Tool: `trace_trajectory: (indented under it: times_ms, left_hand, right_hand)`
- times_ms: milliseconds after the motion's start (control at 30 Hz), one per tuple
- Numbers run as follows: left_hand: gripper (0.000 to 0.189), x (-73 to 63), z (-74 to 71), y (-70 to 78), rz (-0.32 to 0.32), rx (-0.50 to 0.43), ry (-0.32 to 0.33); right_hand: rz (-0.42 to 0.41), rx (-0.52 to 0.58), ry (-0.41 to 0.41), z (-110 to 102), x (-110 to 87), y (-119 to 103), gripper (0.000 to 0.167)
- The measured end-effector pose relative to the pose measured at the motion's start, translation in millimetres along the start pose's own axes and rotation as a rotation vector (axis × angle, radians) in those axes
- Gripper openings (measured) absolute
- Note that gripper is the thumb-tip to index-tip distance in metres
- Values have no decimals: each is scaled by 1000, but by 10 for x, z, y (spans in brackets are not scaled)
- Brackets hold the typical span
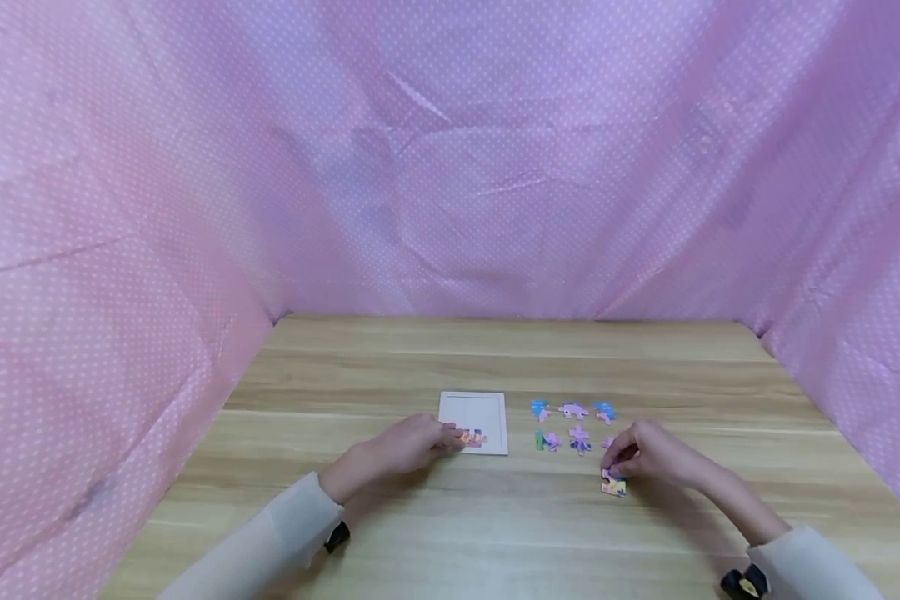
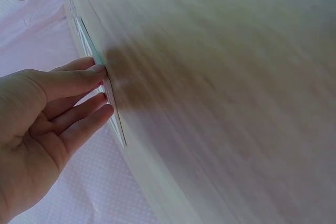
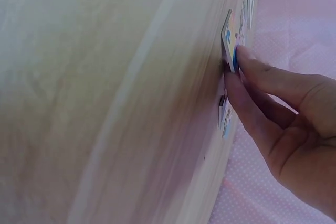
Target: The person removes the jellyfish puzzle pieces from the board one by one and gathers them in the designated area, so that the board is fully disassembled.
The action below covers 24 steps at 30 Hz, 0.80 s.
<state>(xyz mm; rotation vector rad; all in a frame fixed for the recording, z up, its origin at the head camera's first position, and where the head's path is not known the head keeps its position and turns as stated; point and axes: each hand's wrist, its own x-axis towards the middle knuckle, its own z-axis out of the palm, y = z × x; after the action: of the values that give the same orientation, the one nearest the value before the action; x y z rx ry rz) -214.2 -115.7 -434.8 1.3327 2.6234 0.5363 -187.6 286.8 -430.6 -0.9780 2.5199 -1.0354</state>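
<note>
With thumb and fingertips, my right hand (image 1: 645, 454) pinches a jigsaw piece (image 1: 613, 485) with yellow and blue print. The right wrist view shows this piece (image 3: 230, 38) tilted, one edge raised off the table. My left hand (image 1: 414, 444) reaches in from the left, its extended fingers touching the near left corner of a square white puzzle tray (image 1: 474, 393). Joined colourful pieces (image 1: 476, 437) lie along the tray's near side, partly covered by those fingertips. In the left wrist view the thumb (image 2: 79, 81) rests at the tray's edge (image 2: 116, 116).
Loose pieces lie in two rows right of the tray, among them a pink one (image 1: 573, 410), a blue and pink one (image 1: 604, 412) and a purple one (image 1: 580, 439). All are on a wooden table (image 1: 450, 533). Pink dotted cloth (image 1: 450, 208) hangs behind and at both sides.
</note>
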Motion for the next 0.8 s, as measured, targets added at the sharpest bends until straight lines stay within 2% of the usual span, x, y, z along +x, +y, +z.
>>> trace_trajectory:
  times_ms: [400,667,800]
  left_hand:
    - [21,-6,-15,27,-35,2,-5]
    - [23,-20,12,48,-55,9,-17]
    - [23,-23,20,44,-33,24,-10]
  right_hand:
    - [9,-61,11,17,15,-5,9]
    - [-25,20,22,-29,55,21,7]
    - [-6,64,11,-45,114,14,10]
